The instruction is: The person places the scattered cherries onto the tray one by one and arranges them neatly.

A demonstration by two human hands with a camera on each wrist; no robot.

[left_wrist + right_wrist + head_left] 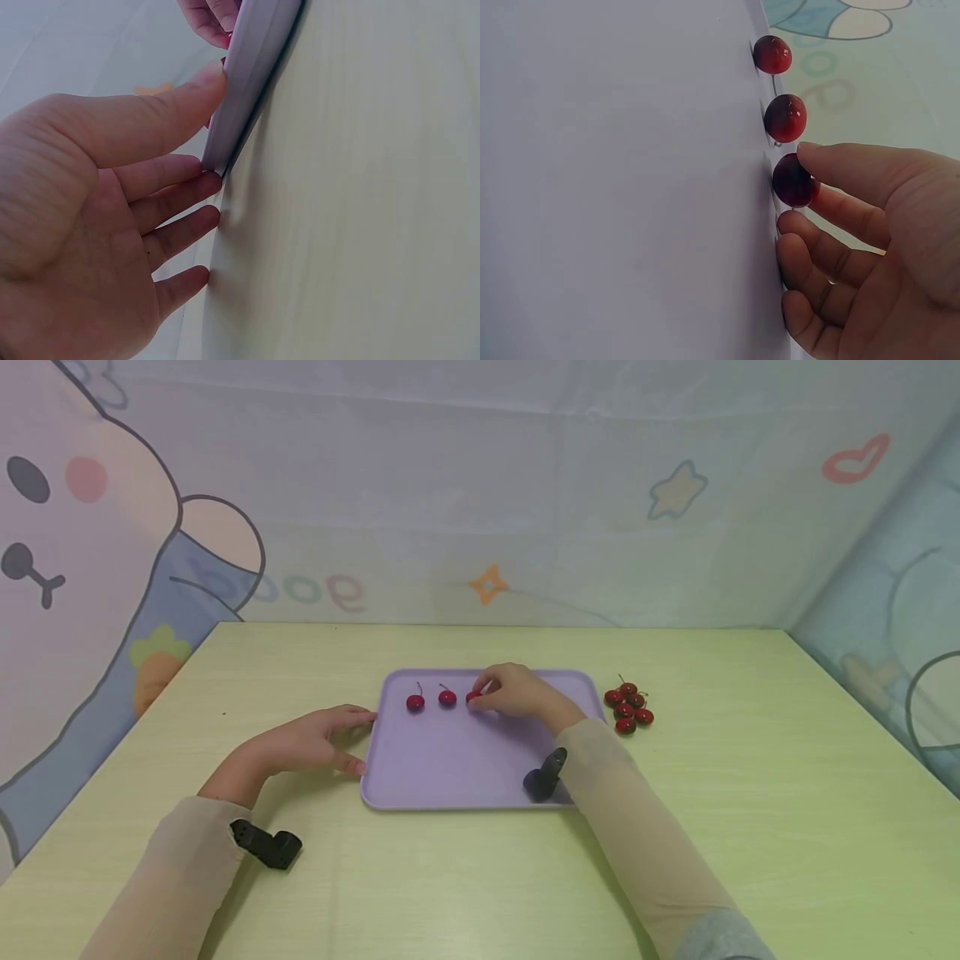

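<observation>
Table (750, 827): tray (457, 768), three cherries (447, 697), six beside (628, 707).

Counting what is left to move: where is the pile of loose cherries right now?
In the head view, the cherry pile lies on the table, just off the purple tray by its far right corner.

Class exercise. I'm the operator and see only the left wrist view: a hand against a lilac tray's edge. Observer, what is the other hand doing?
Observer: The right hand pinches a small round dark-red cherry on the flat lilac plastic tray.
Operator: Other cherries on it?
Observer: Two more cherries, in a row left of the held one.
Operator: And off the tray?
Observer: A cluster of red cherries lies on the pale green table, right of the tray.
</observation>
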